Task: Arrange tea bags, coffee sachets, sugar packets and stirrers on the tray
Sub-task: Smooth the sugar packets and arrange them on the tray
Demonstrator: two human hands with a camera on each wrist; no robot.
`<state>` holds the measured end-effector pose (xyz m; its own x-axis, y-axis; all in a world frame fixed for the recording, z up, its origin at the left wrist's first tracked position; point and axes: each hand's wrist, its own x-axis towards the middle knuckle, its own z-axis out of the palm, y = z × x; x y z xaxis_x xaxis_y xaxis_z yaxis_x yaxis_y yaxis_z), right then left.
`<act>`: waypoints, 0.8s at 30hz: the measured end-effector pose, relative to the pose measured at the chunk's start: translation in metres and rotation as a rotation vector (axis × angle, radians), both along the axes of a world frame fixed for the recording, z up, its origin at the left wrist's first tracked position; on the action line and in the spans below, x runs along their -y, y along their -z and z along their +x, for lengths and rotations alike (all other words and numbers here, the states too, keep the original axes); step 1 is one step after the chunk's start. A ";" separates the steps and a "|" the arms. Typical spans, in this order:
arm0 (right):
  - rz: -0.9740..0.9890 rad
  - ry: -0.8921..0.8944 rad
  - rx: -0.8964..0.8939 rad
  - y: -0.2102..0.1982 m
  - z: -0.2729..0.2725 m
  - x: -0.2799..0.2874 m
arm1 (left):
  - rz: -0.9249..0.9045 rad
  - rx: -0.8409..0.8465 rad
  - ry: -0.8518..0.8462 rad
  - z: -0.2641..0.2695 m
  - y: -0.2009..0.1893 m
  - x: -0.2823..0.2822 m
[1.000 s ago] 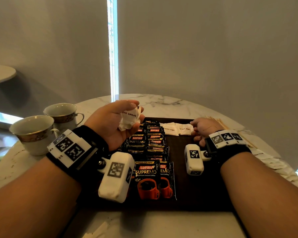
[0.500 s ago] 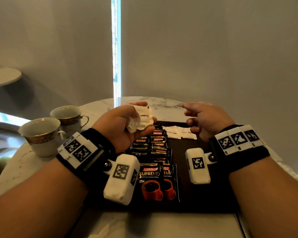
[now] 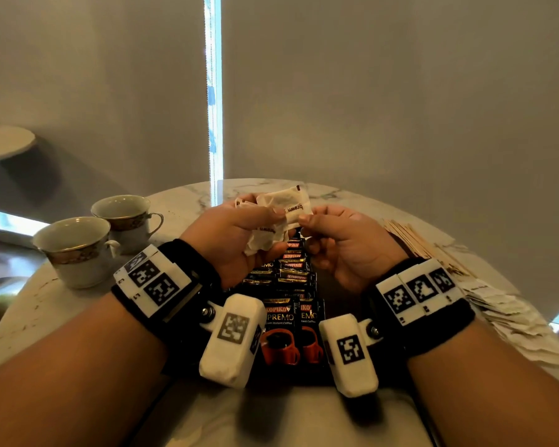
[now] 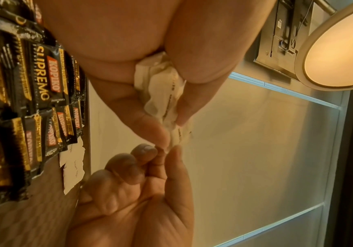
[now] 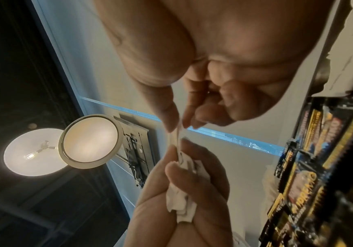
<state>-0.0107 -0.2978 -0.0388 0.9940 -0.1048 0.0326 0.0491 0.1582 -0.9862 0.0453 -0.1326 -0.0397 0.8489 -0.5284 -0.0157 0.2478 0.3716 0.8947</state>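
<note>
**One sugar packet pinched between two hands, above the tray**

Held up over the far end of the tray (image 3: 333, 285), not yet lying on it: a small bunch of crumpled sugar packets (image 3: 265, 240) in the left hand (image 3: 236, 233). Left fingers (image 4: 194, 70) curled around the bunch, thumb pressing on top. One packet (image 3: 288, 204) sticking out of the bunch toward the right hand (image 3: 346, 243), long side running across from hand to hand, printed words upside down.

Right fingers (image 5: 167, 115) narrow, thumb and first finger pinching the free end of that packet. Other right fingers loosely curled, holding nothing. So the packet touched by both hands at once, the right hand at its tip, the left hand at its root.

Probably next: pull the packet out to the right, then down onto the tray. Likely spot beside the rows of black coffee packets (image 3: 284, 285), on the bare right part of the tray. Right hand nearer to that spot.

Also on the desk (image 3: 29, 317): wooden stirrers (image 3: 413, 240) and more white packets (image 3: 513, 321) to the right of the tray, two cups (image 3: 78, 250) to the left of the tray.
</note>
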 end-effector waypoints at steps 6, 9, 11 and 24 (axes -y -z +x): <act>0.066 0.077 0.032 0.003 0.003 0.001 | 0.035 0.010 0.044 -0.001 0.001 0.000; 0.141 0.113 0.038 0.004 0.004 0.001 | 0.036 0.006 0.046 0.000 0.001 0.000; 0.225 0.138 0.050 0.004 0.005 0.002 | 0.042 -0.010 0.041 0.001 0.000 -0.001; 0.254 0.044 0.174 0.007 0.008 -0.002 | 0.057 0.068 0.102 -0.004 0.002 0.002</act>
<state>-0.0023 -0.2960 -0.0462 0.9700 -0.1743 0.1694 0.2262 0.3930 -0.8913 0.0410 -0.1349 -0.0416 0.7906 -0.6123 0.0079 0.2199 0.2960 0.9295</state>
